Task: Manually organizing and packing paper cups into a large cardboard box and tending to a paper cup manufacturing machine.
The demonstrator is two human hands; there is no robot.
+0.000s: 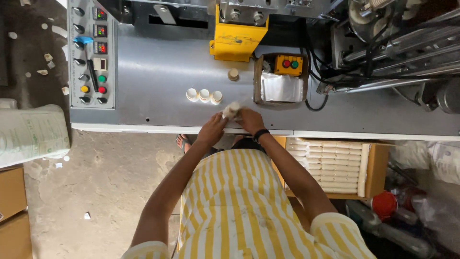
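Even daylight, soft shadows; mild glare on metal table (158, 67); edges wide-angle distorted.

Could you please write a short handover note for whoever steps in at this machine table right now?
Left hand and right hand meet at the front edge of the grey machine table, both closed on a small stack of white cups.
Three white cups lie in a row just behind the hands; a single tan cup sits further back.
An open box with a silvery bag stands to the right, a two-button yellow switch box at its back.
A carton of stacked white sleeves sits below the table edge.
Done: three cups set out. Left: the stack in hand.
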